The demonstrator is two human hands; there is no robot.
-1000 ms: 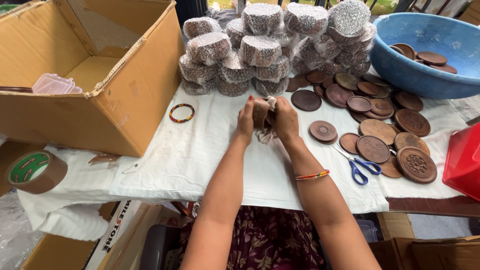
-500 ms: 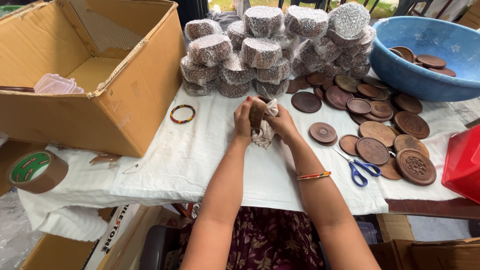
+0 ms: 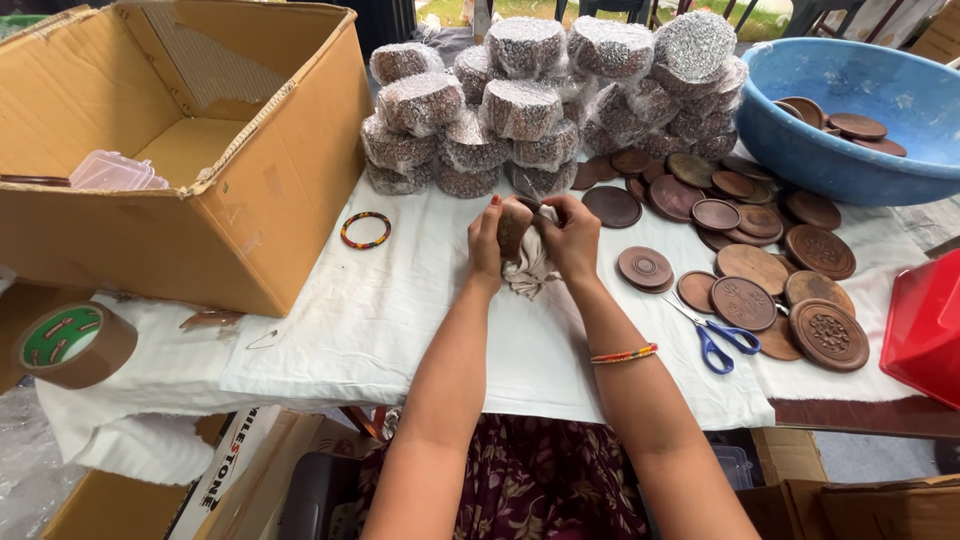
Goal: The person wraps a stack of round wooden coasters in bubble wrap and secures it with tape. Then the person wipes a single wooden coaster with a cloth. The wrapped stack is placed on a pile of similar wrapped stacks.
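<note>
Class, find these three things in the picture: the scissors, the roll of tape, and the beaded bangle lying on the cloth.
scissors point(image 3: 722, 345), head view, on the blue handles.
roll of tape point(image 3: 75, 345), head view, on its green inner face.
beaded bangle point(image 3: 365, 245), head view, on the near part of its ring.

A table point(image 3: 860, 415) carried a white cloth point(image 3: 400, 320). On it sat a cardboard box point(image 3: 270, 190), a beaded bangle point(image 3: 365, 230), stacked wrapped bundles point(image 3: 520, 110), loose brown wooden discs point(image 3: 745, 265), blue-handled scissors point(image 3: 715, 340) and a blue basin point(image 3: 850, 165); a red container point(image 3: 925, 325) stood at the right edge.
</note>
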